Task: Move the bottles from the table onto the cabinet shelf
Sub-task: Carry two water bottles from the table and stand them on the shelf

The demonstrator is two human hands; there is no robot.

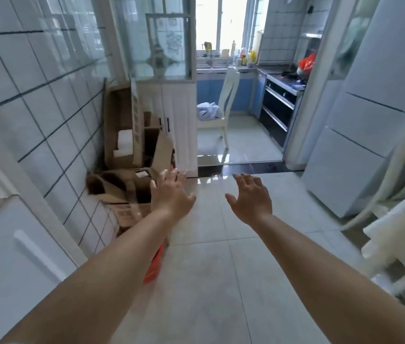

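Both my arms reach forward over a pale tiled floor. My left hand is spread with straight fingers and holds nothing. My right hand is likewise spread and empty, about a hand's width to its right. A white cabinet with a glass-fronted upper part stands ahead on the left by the doorway. Several small bottles stand far off on the kitchen windowsill counter. No table with bottles shows in this view.
Cardboard boxes pile against the tiled left wall. An orange-red object lies on the floor under my left forearm. A white chair with cloth stands in the kitchen doorway. A fridge and white furniture fill the right.
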